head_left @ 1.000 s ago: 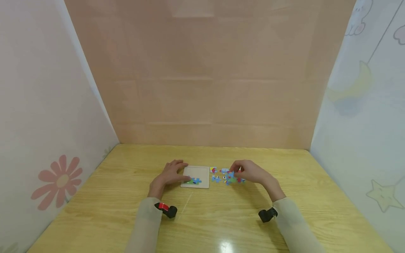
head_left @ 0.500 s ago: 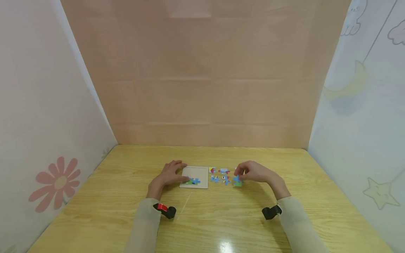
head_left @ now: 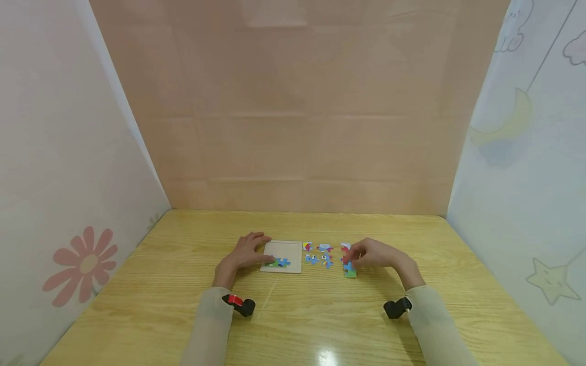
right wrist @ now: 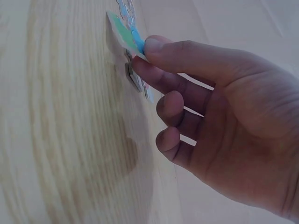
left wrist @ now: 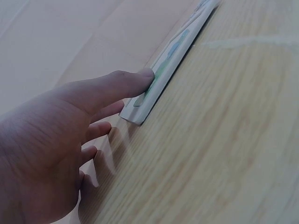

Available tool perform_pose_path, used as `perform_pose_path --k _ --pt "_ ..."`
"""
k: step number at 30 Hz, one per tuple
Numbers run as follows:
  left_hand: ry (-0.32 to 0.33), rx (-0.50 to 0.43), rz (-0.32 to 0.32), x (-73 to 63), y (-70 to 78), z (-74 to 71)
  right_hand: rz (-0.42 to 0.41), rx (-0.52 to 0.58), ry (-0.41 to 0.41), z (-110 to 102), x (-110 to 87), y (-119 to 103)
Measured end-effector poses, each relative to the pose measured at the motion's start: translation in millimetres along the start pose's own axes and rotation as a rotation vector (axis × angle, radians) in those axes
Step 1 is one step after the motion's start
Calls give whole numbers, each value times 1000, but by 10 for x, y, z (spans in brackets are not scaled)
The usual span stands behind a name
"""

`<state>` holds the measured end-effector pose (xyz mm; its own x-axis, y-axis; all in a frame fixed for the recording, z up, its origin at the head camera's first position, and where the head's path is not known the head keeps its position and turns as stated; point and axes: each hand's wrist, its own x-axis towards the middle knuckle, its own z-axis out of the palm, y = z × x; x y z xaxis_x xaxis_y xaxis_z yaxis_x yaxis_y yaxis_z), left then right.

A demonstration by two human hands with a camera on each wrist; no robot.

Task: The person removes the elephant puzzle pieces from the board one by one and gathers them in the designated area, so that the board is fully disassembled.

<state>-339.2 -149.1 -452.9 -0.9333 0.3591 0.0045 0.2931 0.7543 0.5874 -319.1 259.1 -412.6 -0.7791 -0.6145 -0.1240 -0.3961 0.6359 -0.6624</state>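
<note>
In the head view my left hand (head_left: 243,253) rests at the left side of a pale square puzzle tray (head_left: 289,249). Its thumb touches the joined blue-and-green puzzle pieces (head_left: 285,263) at the tray's lower left, while the other fingers lie spread along the edge. My right hand (head_left: 376,253) pinches a blue-and-green puzzle piece (head_left: 350,273) between thumb and index finger, as the right wrist view shows; that piece (right wrist: 122,31) is tilted off the table there. Red-and-white puzzle pieces (head_left: 345,246) lie just beyond the right fingertips, partly hidden by them.
Between tray and right hand lie several loose pieces, among them a yellow-and-red piece (head_left: 307,246), a light blue piece (head_left: 325,247) and a blue piece (head_left: 312,259). The wooden table (head_left: 302,320) meets a brown backdrop (head_left: 293,152) behind.
My right hand has moved right and slightly nearer with the blue-and-green puzzle piece, away from the loose pieces in the middle. The left hand stays on the tray.
</note>
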Motion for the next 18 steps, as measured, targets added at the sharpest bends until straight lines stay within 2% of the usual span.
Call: perform_pose_path --k 13,18 --pt "16 3 13 10 -18 9 -25 -12 -27 -10 6 12" --pt "18 2 8 13 -29 15 -42 -31 -5 -4 6 15"
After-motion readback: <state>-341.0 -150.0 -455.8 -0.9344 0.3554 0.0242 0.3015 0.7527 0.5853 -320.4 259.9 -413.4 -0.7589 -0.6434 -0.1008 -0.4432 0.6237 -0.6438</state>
